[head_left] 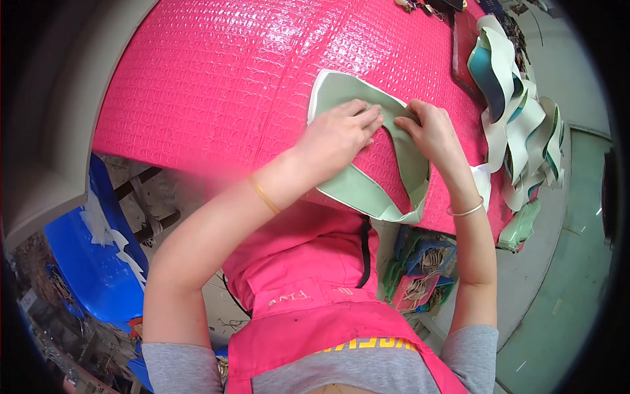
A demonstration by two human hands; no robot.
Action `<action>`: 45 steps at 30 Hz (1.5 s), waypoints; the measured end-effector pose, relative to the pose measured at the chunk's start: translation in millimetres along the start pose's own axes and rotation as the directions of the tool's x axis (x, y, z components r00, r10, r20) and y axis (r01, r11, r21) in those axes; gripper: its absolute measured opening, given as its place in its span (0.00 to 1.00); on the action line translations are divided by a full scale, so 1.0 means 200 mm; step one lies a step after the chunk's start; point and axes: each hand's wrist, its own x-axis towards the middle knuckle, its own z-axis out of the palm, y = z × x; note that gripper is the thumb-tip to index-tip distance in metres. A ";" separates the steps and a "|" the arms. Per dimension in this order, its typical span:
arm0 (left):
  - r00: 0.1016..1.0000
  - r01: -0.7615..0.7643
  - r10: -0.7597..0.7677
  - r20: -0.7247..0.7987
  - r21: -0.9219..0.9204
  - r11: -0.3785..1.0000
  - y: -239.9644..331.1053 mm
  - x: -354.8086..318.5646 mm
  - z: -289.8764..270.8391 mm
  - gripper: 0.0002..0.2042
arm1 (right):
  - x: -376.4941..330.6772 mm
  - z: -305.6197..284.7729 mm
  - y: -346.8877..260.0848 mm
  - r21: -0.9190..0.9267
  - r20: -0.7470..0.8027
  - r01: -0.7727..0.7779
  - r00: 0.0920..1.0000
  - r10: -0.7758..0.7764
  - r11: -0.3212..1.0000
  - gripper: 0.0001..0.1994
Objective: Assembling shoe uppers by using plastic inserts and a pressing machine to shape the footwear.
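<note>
Head view. The pale green, white-edged curved strip of soft sheet material [357,187] lies flat on the glossy pink quilted surface [216,79], near its front edge. The left hand [338,134] lies palm-down on the strip's upper bend, fingers flat, apparently to stop it shifting. The right hand [430,131], touching the same bend just to the right, pinches the strip's edge in a narrow grip (fold or seam, cannot tell). Right of the strip: a stack of similar white, green and teal curved pieces [518,111], loosely piled.
</note>
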 end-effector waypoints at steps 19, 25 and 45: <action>0.997 -0.034 0.035 0.068 -0.019 0.999 0.01 0.02 0.06 0.19 | -0.23 0.01 0.05 0.151 -0.074 -0.133 0.987 0.146 0.979 0.17; 0.989 -0.037 0.039 0.143 -0.012 0.999 -0.02 0.04 0.04 0.18 | -0.35 0.11 0.18 0.813 0.165 -0.208 0.978 0.127 0.544 0.28; 0.943 -0.042 0.041 0.330 -0.003 0.999 -0.04 0.09 0.00 0.24 | -0.38 -0.01 0.13 -0.032 0.372 0.207 0.910 -0.181 0.978 0.25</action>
